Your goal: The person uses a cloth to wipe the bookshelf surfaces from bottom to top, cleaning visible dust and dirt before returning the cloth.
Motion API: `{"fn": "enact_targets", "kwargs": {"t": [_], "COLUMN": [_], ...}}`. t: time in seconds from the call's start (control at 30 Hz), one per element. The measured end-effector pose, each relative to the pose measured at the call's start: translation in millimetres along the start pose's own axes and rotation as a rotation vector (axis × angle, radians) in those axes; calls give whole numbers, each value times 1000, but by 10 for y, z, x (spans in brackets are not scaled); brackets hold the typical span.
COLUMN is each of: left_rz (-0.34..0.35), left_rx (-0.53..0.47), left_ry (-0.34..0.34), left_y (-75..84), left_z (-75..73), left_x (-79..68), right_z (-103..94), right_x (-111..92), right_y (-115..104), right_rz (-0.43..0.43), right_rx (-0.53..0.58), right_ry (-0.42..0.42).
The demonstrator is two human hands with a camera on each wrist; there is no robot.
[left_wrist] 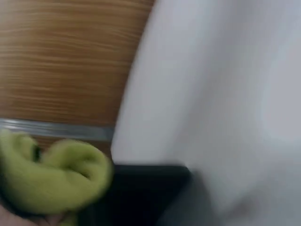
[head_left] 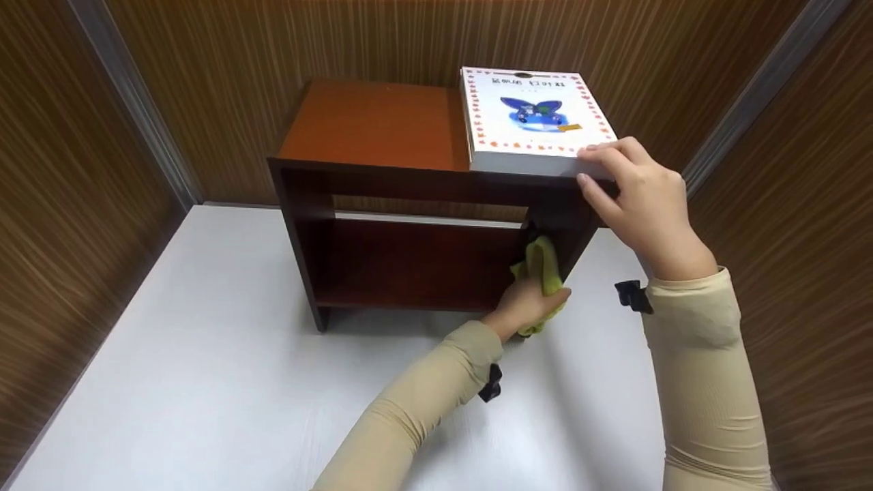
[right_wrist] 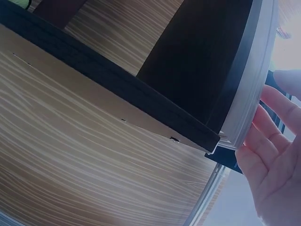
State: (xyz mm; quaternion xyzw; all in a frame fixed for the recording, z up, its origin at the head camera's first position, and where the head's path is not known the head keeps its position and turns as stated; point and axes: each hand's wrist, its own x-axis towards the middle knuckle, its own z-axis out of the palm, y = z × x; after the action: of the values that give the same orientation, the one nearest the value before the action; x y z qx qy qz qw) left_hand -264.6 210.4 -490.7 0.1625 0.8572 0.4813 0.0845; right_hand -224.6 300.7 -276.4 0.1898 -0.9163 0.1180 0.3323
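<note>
A small dark red-brown wooden shelf (head_left: 382,126) stands on the white table. My left hand (head_left: 526,303) grips a yellow-green cloth (head_left: 543,262) at the shelf's right side panel, near the opening. In the left wrist view the bunched cloth (left_wrist: 56,176) shows at lower left, blurred. White picture books (head_left: 539,112) lie in a stack on the right end of the shelf's top. With thumb at the front edge and fingers over the top, my right hand (head_left: 641,198) holds their front right corner. The right wrist view shows its fingers (right_wrist: 263,146) against the books' edge.
Wood-grain walls (head_left: 225,54) rise behind and on both sides, with metal strips (head_left: 136,102) at the corners. The white tabletop (head_left: 225,395) spreads around the shelf. Through the shelf's open back, the rear wall shows.
</note>
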Motion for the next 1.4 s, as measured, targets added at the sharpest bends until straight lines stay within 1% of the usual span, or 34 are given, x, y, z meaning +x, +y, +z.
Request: {"fn": "enact_targets", "kwargs": {"t": [0.03, 0.07, 0.17, 0.23, 0.3, 0.37, 0.4, 0.43, 0.5, 0.6, 0.63, 0.67, 0.7, 0.73, 0.77, 0.87, 0.9, 0.97, 1.03, 1.07, 1.13, 1.17, 1.23, 1.27, 1.3, 1.33, 1.4], "left_rz": [-13, -11, 12, 43, 74, 91, 93, 100, 118, 152, 161, 168, 177, 188, 195, 206, 201, 176, 135, 117, 64, 54, 36, 29, 26, 43, 107], "left_rx": [14, 18, 22, 77, 167, 256, 279, 281, 231, 86, 71, 104, 177, 275, 390, 761, 851, 972, 1040, 1060, 1043, 1032, 964, 907, 839, 794, 716], "left_ry": [7, 17, 38, 66, 104, 142, 148, 146, 99, -37, -78, -112, -127, -127, -113, -35, -3, 44, 56, 46, -5, -30, -86, -123, -148, -167, -192], "left_y": [-33, -57, -74, -78, -82, -74, -70, -65, -57, -86, -102, -118, -135, -149, -159, -160, -158, -171, -227, -283, -445, -543, -706, -761, -791, -793, -702], "left_z": [10, 17, 26, 40, 56, 54, 39, 12, -84, -316, -406, -502, -595, -688, -779, -1029, -1097, -1208, -1273, -1287, -1295, -1291, -1296, -1312, -1343, -1388, -1528], "left_x": [-8, -14, -52, -84, -115, -139, -147, -151, -163, -188, -194, -202, -207, -209, -207, -193, -185, -166, -146, -139, -137, -136, -152, -170, -193, -222, -311], "right_z": [8, 14, 27, 31, 33, 33, 33, 34, 36, 46, 49, 51, 51, 50, 47, 32, 27, 22, 12, 10, 9, 11, 19, 23, 28, 31, 34], "right_x": [0, 0, -3, -4, -7, -10, -11, -12, -17, -23, -24, -24, -23, -21, -19, -13, -12, -9, -6, -4, -1, 0, 1, 2, 1, -1, -15], "right_y": [-8, -16, -34, -43, -45, -42, -40, -36, -31, -29, -29, -30, -30, -30, -31, -29, -28, -25, -25, -27, -31, -33, -37, -39, -40, -41, -42], "right_rz": [0, 0, 1, 4, 5, 5, 6, 7, 8, 15, 17, 19, 21, 23, 24, 27, 27, 25, 24, 25, 31, 34, 38, 38, 38, 37, 36], "right_rx": [1, 2, 6, 8, 11, 14, 16, 18, 21, 29, 31, 33, 35, 34, 34, 28, 27, 27, 25, 26, 26, 26, 27, 27, 28, 28, 27], "right_ry": [-5, -7, -5, -3, -1, 4, 7, 12, 22, 28, 29, 27, 23, 21, 17, 13, 15, 19, 23, 24, 21, 19, 13, 10, 8, 7, 13]}}
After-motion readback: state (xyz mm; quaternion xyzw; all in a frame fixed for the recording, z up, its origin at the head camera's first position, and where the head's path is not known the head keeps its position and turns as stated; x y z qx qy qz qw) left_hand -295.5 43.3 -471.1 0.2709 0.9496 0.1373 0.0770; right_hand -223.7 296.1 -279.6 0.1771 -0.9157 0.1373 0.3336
